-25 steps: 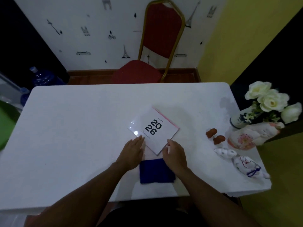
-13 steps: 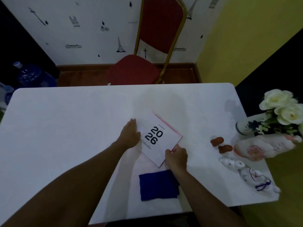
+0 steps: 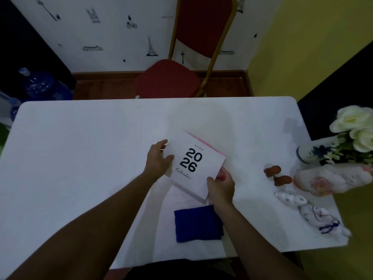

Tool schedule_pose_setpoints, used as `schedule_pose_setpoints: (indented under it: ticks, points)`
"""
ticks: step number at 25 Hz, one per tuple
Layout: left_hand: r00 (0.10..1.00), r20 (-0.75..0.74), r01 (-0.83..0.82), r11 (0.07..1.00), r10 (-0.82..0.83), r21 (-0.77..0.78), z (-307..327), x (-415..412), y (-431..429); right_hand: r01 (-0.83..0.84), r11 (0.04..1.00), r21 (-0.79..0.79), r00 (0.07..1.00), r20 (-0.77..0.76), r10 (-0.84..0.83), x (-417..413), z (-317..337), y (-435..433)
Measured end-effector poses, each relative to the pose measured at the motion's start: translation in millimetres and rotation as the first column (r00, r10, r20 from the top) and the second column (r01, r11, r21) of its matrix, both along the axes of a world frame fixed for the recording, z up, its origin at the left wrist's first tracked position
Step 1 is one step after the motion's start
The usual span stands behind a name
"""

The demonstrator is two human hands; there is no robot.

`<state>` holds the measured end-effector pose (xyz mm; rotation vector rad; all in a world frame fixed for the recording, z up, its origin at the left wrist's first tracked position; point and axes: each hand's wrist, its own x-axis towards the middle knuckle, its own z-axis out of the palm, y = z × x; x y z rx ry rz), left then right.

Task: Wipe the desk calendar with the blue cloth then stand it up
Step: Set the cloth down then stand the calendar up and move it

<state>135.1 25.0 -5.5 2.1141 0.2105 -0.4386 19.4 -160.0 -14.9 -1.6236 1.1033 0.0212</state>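
Note:
The white desk calendar (image 3: 193,164), printed "2026 Calendar" with a pink top edge, is held between both hands and its near edge is tilted up off the white table (image 3: 80,148). My left hand (image 3: 157,158) grips its left edge. My right hand (image 3: 221,185) grips its lower right corner. The folded blue cloth (image 3: 198,223) lies flat on the table just below the calendar, partly behind my right wrist, with neither hand on it.
At the table's right edge stand a vase of white flowers (image 3: 314,152), a pale ceramic figure (image 3: 331,178), two brown pieces (image 3: 277,175) and white figurines (image 3: 310,213). A red chair (image 3: 169,77) sits behind the far edge. A blue water bottle (image 3: 40,85) stands on the floor at left.
My hands left the table near the cloth and took hold of the calendar's left edge and lower right corner. Its near edge has lifted off the table. The cloth has not moved.

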Motion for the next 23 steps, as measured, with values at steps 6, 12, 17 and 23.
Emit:
schedule_pose_setpoints:
  ticks: [6, 12, 17, 23]
  points:
    - [0.995, 0.037, -0.080, 0.970, 0.091, -0.228, 25, -11, 7, -0.034, 0.993, 0.114, 0.987, 0.158, 0.016, 17, 27, -19]
    - [0.986, 0.165, 0.043, 0.951, 0.009, -0.306, 37, -24, 4, -0.181, 0.983, 0.031, 0.950, 0.264, 0.167, 33, 45, -31]
    - [0.985, 0.172, 0.085, 0.941, -0.029, -0.327, 30, -32, 3, -0.236, 0.971, -0.021, 0.935, 0.267, 0.233, 33, 36, -41]
    - [0.989, 0.146, 0.077, 0.959, -0.038, -0.272, 7, -40, 7, -0.288, 0.957, -0.042, 0.921, 0.263, 0.289, 25, 19, -44]
